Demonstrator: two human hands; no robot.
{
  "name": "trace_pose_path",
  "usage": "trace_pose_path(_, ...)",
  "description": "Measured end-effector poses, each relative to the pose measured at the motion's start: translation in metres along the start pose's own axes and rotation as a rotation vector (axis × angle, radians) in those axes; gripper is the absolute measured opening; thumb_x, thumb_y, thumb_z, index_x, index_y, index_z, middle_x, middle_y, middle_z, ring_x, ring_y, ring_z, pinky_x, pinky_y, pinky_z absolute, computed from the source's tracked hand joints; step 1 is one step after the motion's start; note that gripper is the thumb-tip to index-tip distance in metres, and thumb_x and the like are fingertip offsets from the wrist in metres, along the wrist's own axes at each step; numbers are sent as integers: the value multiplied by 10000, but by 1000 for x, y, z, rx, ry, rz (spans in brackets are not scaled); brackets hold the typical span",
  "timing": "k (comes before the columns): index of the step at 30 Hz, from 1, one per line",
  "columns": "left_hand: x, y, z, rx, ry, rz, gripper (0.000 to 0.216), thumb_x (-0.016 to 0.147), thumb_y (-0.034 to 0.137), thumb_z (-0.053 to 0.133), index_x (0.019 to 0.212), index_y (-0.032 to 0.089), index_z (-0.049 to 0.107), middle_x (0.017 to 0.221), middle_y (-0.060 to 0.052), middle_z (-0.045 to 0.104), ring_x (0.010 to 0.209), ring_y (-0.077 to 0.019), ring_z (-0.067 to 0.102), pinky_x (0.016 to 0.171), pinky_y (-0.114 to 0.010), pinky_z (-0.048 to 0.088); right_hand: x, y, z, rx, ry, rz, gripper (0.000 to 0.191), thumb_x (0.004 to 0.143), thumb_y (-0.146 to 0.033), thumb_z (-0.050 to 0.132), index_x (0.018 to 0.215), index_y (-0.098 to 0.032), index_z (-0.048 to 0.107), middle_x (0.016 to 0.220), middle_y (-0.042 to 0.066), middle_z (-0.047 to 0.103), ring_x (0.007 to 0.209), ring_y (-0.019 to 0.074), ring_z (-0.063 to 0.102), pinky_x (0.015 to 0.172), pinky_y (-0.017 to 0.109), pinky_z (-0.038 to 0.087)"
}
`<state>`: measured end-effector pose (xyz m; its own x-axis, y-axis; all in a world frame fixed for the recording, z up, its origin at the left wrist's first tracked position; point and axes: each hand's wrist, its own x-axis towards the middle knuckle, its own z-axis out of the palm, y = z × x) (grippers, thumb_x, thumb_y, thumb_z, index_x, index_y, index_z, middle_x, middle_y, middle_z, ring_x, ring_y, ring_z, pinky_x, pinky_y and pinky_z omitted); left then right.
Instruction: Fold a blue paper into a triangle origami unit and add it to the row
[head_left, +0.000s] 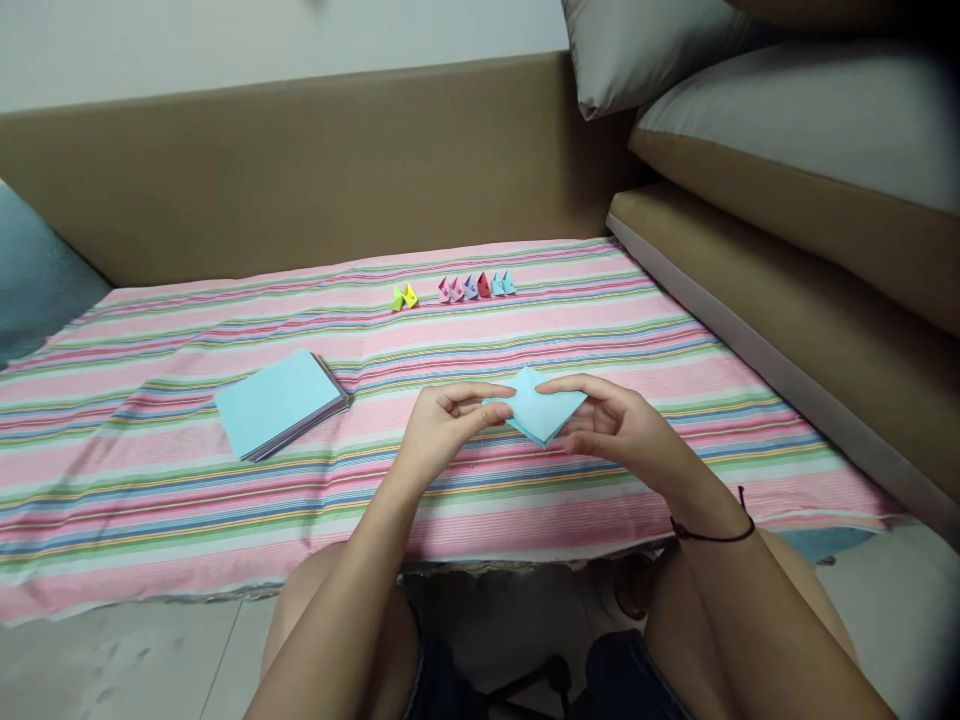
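Just above the near edge of the pink striped cloth (525,500), a light blue folded paper square (541,408) is pinched between both hands. The left hand (442,425) nips its left corner with a narrow grip, and the right hand (619,425) closes on its right side. A fold seems midway; pressing the crease looks next. A stack of pale blue paper sheets (279,402) lies left, and small folded paper figures (465,289) sit far.

A brown sofa back (315,170) runs across the upper frame beneath a pale wall (262,40). Grey cushions (787,110) stack at upper right. A striped pink cloth (225,480) covers the seat at centre. Pale floor tiles (112,660) show at lower left.
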<state>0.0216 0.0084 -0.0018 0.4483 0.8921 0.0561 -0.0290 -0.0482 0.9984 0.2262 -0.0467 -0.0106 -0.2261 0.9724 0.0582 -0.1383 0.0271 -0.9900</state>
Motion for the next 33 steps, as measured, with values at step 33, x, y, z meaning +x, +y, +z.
trace_pose_path(33,-3,0,6,133,126,136,255,621,309,783,813,157,712,803,-43,700,621,-130,604,578,-235,506,1,2,8,-55,74,-24,381,722,-338,722,1068,-235,600,952,43,658,840,189,634,692,306,503)
